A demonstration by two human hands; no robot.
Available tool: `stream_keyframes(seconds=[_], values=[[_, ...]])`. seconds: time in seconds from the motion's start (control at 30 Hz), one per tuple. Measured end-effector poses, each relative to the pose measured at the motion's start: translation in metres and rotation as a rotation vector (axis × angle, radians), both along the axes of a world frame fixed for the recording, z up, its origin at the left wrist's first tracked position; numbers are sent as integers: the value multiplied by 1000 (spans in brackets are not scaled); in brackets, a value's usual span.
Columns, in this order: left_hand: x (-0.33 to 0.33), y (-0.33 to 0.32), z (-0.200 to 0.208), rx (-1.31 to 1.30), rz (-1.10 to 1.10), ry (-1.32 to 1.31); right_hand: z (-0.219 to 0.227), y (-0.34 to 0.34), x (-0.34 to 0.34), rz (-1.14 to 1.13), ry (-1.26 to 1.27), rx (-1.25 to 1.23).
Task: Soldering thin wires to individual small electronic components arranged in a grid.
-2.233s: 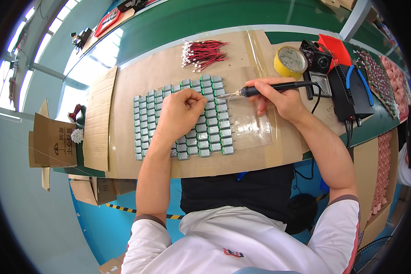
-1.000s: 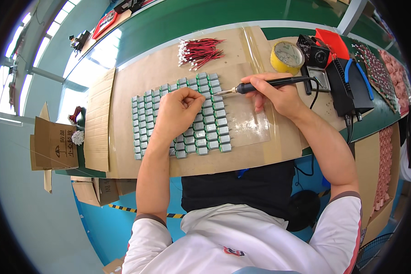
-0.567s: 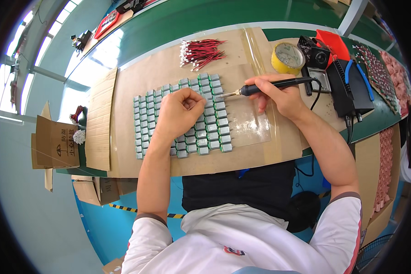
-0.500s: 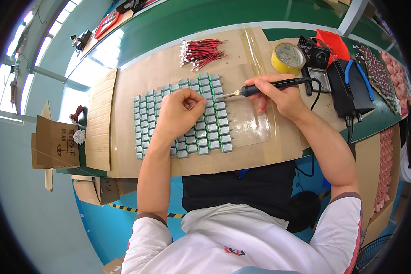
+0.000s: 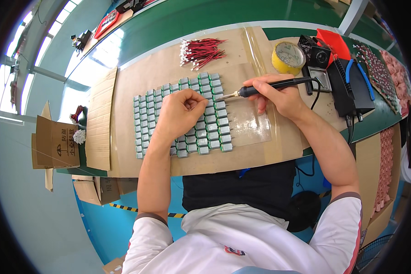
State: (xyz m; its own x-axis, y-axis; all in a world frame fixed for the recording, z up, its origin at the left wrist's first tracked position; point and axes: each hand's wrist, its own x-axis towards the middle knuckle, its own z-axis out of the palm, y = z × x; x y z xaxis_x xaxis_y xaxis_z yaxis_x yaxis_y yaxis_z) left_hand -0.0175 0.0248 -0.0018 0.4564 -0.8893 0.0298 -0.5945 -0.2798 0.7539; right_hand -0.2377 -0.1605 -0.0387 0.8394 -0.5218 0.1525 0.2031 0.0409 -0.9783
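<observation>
Head view: on a brown sheet (image 5: 255, 154), grey blocks (image 5: 212, 128) lie in rows, left of the soldering iron (image 5: 285, 83) clamped by the right hand (image 5: 281, 97). The left hand (image 5: 178, 114) holds thumb and forefinger together over them; anything pinched is hidden. An iron slipping leftward could burn those fingertips.

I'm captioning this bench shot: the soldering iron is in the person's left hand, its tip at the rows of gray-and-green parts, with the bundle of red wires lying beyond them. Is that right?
One slip: the head view shows the soldering iron in the right hand. The rest of your caption stands.
</observation>
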Motion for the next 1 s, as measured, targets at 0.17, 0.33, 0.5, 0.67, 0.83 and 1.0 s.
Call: stream_keyframes(seconds=[0.17, 0.33, 0.5, 0.67, 0.83, 1.0], values=[[-1, 0, 0, 2, -5, -12, 0, 0, -1, 7, -1, -11], [-1, 0, 0, -20, -27, -26, 1, 1, -1, 0, -10, -1], [0, 0, -3, -43, -39, -41, 0, 0, -1, 4, -9, -3], [-1, 0, -2, -49, -40, -58, 1, 0, -1, 1, 0, -14], [-1, 0, -1, -47, -47, -77, 1, 0, -1, 0, -2, -26], [-1, 1, -3, -60, -52, -68, 0, 1, -1, 3, 3, -18]])
